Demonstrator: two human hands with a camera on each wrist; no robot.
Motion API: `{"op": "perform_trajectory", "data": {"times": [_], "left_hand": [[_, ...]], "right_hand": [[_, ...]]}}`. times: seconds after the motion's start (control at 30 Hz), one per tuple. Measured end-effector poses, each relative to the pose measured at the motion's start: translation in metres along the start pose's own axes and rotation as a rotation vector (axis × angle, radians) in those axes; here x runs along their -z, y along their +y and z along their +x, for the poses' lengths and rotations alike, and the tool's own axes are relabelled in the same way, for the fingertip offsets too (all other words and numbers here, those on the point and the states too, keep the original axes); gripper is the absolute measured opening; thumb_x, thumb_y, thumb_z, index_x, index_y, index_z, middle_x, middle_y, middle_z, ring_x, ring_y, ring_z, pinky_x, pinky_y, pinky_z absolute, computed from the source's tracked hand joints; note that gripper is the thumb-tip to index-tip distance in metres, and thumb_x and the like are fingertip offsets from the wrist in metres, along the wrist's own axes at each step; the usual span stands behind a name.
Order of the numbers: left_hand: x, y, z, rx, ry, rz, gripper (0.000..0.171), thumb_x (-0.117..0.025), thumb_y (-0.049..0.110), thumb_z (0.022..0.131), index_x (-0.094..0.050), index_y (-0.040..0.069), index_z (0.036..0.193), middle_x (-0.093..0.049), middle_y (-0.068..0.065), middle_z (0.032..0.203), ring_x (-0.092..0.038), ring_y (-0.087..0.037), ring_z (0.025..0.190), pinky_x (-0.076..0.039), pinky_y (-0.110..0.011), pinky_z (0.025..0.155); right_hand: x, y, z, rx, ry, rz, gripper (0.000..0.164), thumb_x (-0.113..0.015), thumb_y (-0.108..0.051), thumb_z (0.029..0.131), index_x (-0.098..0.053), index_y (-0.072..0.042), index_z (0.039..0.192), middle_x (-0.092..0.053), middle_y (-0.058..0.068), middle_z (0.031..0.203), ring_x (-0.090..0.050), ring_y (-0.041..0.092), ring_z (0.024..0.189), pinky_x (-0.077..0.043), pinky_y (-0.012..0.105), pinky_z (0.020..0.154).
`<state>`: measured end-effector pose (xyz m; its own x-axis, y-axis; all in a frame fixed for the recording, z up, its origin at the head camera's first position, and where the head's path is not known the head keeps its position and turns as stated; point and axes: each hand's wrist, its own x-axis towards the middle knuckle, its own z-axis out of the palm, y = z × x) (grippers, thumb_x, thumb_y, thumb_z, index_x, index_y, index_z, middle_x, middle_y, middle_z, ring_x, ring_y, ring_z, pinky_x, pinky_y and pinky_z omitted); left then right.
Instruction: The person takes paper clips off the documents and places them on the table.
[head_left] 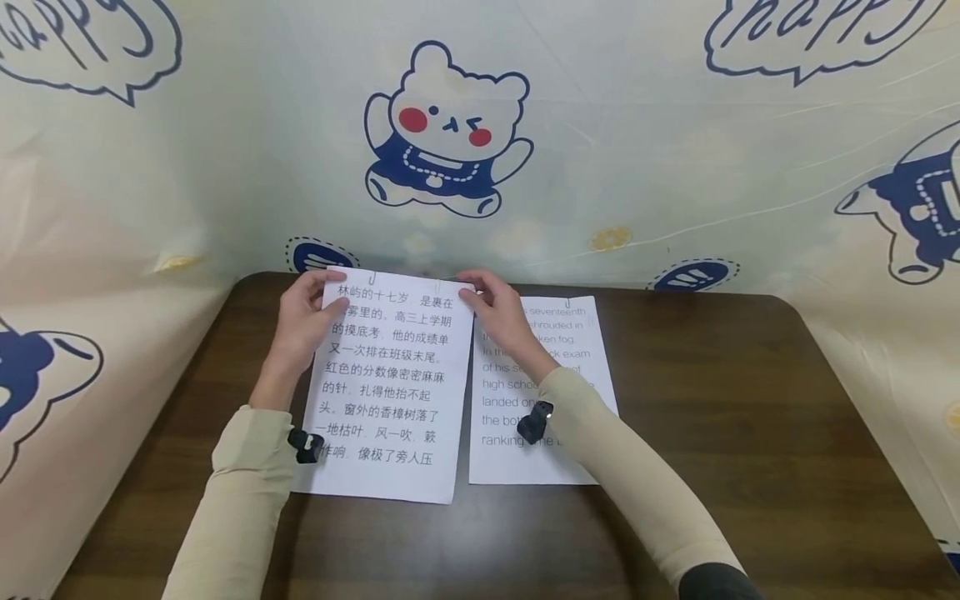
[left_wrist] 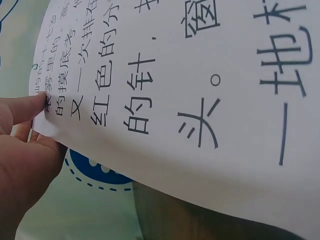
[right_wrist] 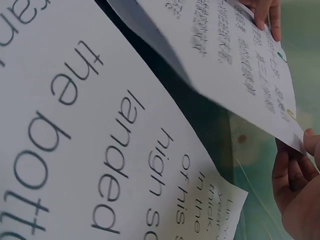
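Observation:
A white sheet printed with large Chinese characters (head_left: 386,392), perhaps the top of a stack, is lifted at its top edge above the brown table. My left hand (head_left: 303,321) pinches its upper left corner, thumb on the printed face and fingers behind. At the upper right corner, my right hand (head_left: 502,312) pinches it the same way. Along the top edge sit a green paper clip (right_wrist: 282,57) and a yellow paper clip (right_wrist: 291,115). Under my right forearm lies a sheet of English text (head_left: 543,462), partly covered, with a paper clip (head_left: 568,302) at its top.
The dark brown wooden table (head_left: 712,400) has rounded far corners. Right behind its far edge hangs a pale cloth backdrop (head_left: 615,142) with printed cartoon bears. A small black device (head_left: 306,446) is strapped at each wrist.

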<state>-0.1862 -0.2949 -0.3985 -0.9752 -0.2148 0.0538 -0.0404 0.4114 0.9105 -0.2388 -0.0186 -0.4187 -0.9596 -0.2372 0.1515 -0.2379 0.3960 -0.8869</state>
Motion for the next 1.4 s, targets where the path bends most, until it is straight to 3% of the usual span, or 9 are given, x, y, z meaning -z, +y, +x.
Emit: {"op": "perform_trajectory", "data": {"times": [0.2,0.37,0.67,1.1,1.4], "left_hand": [[-0.002,0.001,-0.003,0.020,0.025,0.021,0.039,-0.058,0.014,0.094,-0.049,0.018,0.132,-0.051,-0.008,0.136,-0.063,-0.019,0.094,-0.055,-0.017,0.068],[-0.003,0.000,-0.003,-0.005,0.024,0.012,0.038,-0.058,0.016,0.094,-0.049,0.018,0.131,-0.051,-0.007,0.137,-0.064,-0.017,0.096,-0.055,-0.016,0.070],[-0.003,0.001,-0.002,-0.025,0.024,0.001,0.038,-0.058,0.015,0.094,-0.049,0.016,0.131,-0.052,-0.006,0.137,-0.064,-0.015,0.095,-0.055,-0.016,0.070],[-0.004,0.000,-0.007,0.026,0.025,-0.027,0.039,-0.059,0.022,0.094,-0.050,0.020,0.131,-0.051,-0.002,0.139,-0.064,-0.019,0.101,-0.056,-0.018,0.074],[-0.005,-0.003,-0.008,0.032,0.021,-0.044,0.039,-0.060,0.022,0.093,-0.050,0.021,0.132,-0.051,-0.002,0.138,-0.064,-0.018,0.100,-0.056,-0.018,0.075]], "right_hand": [[0.000,-0.005,0.006,0.066,-0.070,-0.029,0.042,-0.057,-0.029,0.095,-0.050,-0.020,0.135,-0.064,-0.002,0.117,-0.059,0.011,0.102,-0.049,0.030,0.091],[0.000,-0.012,0.011,0.159,-0.146,-0.184,0.046,-0.055,-0.028,0.097,-0.045,-0.020,0.141,-0.059,0.002,0.130,-0.054,0.013,0.119,-0.042,0.032,0.106],[-0.005,-0.020,0.014,0.252,-0.173,-0.367,0.040,-0.053,-0.026,0.098,-0.049,-0.022,0.138,-0.051,-0.007,0.142,-0.044,0.011,0.135,-0.033,0.030,0.115],[-0.013,-0.023,0.012,0.230,-0.167,-0.410,0.033,-0.056,-0.025,0.096,-0.055,-0.023,0.128,-0.056,-0.006,0.136,-0.050,0.012,0.129,-0.040,0.030,0.109],[-0.016,-0.023,0.012,0.236,-0.163,-0.469,0.032,-0.058,-0.029,0.095,-0.054,-0.023,0.126,-0.062,-0.005,0.128,-0.060,0.013,0.112,-0.048,0.031,0.098]]}}
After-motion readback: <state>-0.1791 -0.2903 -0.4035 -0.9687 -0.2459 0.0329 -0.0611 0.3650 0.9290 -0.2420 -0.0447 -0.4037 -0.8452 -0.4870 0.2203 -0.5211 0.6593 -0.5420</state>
